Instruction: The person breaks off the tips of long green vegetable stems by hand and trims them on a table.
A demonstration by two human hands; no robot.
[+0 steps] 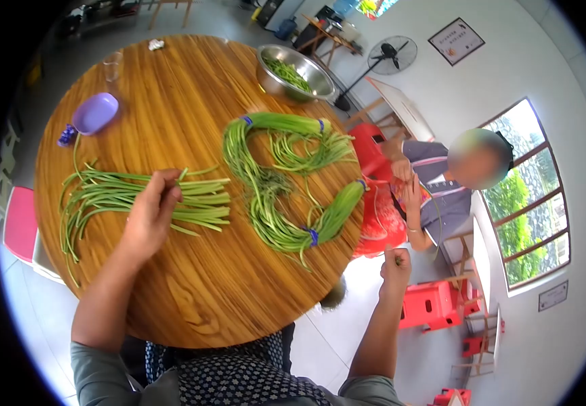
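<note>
My left hand (154, 213) is over a loose spread of green garlic scapes (201, 203) on the round wooden table. Its fingers are pinched together, and a slanting green stem comes out beside the fingertips. Past the table's right edge, my right hand (396, 265) is closed in a fist. A small dark green bit shows between its fingers, too small to name. Between the hands lie long bundles of garlic scapes (266, 206), bent round and tied with blue bands (313, 237). Their thin, tangled ends lie in the middle.
On the wooden table (191, 291) stand a steel bowl (276, 84) holding cut green pieces, a purple dish (96, 114) and a clear glass (111, 68). Across the right edge sits another person (435, 176), handling a stem. Red stools (428, 304) stand at the right.
</note>
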